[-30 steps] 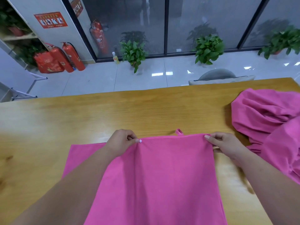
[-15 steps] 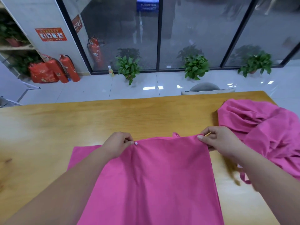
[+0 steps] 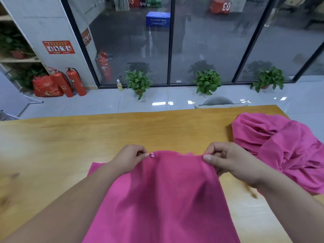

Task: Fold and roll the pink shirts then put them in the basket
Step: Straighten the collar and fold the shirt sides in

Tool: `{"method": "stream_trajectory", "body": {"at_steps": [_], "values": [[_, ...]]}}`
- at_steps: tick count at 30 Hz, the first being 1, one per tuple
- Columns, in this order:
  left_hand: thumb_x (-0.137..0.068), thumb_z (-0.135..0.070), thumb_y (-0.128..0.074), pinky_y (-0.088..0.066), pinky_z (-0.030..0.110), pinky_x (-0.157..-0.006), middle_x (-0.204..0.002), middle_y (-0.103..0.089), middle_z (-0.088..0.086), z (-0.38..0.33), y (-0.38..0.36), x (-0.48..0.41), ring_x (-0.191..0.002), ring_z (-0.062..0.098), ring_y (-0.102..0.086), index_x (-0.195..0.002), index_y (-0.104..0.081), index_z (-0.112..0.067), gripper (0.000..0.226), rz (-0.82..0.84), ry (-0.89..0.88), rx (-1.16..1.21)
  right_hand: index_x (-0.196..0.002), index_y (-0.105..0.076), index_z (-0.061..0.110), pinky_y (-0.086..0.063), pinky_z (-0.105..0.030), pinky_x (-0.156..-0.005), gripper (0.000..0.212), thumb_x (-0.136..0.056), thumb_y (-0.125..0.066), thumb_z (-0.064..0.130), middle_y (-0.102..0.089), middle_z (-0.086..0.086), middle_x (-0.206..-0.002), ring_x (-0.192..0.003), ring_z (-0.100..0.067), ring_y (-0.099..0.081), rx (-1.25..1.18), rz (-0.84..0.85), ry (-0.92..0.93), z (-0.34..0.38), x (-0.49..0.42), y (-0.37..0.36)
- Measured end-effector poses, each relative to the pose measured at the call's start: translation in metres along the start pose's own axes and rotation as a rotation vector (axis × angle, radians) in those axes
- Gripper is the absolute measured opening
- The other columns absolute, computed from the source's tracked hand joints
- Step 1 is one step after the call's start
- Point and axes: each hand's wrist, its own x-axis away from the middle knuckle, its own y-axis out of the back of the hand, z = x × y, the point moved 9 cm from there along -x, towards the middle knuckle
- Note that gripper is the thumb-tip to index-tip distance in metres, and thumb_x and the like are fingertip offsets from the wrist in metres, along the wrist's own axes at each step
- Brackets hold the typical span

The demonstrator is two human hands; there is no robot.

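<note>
A pink shirt [image 3: 163, 199] lies folded lengthwise on the wooden table [image 3: 70, 141], running from the near edge toward the middle. My left hand [image 3: 129, 158] pinches its far edge at the left corner. My right hand [image 3: 228, 160] pinches the same edge at the right corner, and the cloth between the hands is lifted and bunched a little. A part of the shirt sticks out flat to the left under my left forearm. A second pink shirt [image 3: 284, 148] lies crumpled in a heap at the table's right end. No basket is in view.
Bare wood spreads across the far and left parts of the table. Behind the far edge a grey chair back [image 3: 217, 101] shows. Beyond it are potted plants [image 3: 207, 81], red fire extinguishers [image 3: 75, 81] and a glass wall.
Both hands have drawn the shirt's far edge up off the table and nearer each other, so the edge is now bunched. The camera has tilted upward.
</note>
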Motion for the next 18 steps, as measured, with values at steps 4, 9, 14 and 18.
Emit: {"method": "stream_trajectory", "body": {"at_steps": [4, 9, 14, 18], "values": [[-0.101, -0.032, -0.07, -0.053, 0.03, -0.077, -0.083, -0.074, -0.014, 0.001, 0.003, 0.003, -0.082, 0.007, -0.066, -0.091, -0.076, -0.028, 0.013, -0.005, -0.009, 0.004, -0.099, -0.064, -0.004, -0.052, -0.025, -0.059, 0.027, -0.102, -0.068, 0.023, -0.06, 0.0, -0.067, -0.058, -0.012, -0.055, -0.02, -0.228, -0.03, -0.016, -0.009, 0.052], [-0.101, -0.035, -0.069, -0.046, 0.023, -0.067, -0.079, -0.071, -0.012, -0.003, 0.001, 0.005, -0.077, 0.006, -0.062, -0.089, -0.076, -0.029, 0.015, 0.003, -0.008, -0.03, -0.099, -0.069, 0.002, -0.065, -0.047, -0.069, 0.021, -0.102, -0.07, 0.023, -0.072, -0.019, -0.075, -0.064, -0.023, -0.068, 0.232, -0.297, -0.157, -0.048, -0.016, 0.063], [-0.101, -0.036, -0.068, -0.041, 0.02, -0.061, -0.076, -0.07, -0.012, 0.007, 0.0, 0.005, -0.072, 0.006, -0.06, -0.089, -0.077, -0.031, 0.016, 0.015, 0.021, -0.058, -0.1, -0.064, 0.001, -0.051, -0.026, -0.06, 0.023, -0.102, -0.065, 0.024, -0.055, -0.008, -0.074, -0.062, -0.014, -0.054, -0.133, -0.035, -0.063, -0.04, -0.012, 0.041], [-0.102, -0.04, -0.067, -0.05, 0.029, -0.071, -0.082, -0.071, -0.015, 0.01, -0.008, -0.004, -0.078, 0.005, -0.064, -0.089, -0.074, -0.03, 0.018, 0.005, 0.048, -0.083, -0.104, -0.067, -0.002, -0.058, -0.032, -0.058, 0.027, -0.101, -0.07, 0.025, -0.056, -0.003, -0.064, -0.057, -0.013, -0.055, 0.077, -0.397, -0.243, -0.114, -0.029, 0.114]]}}
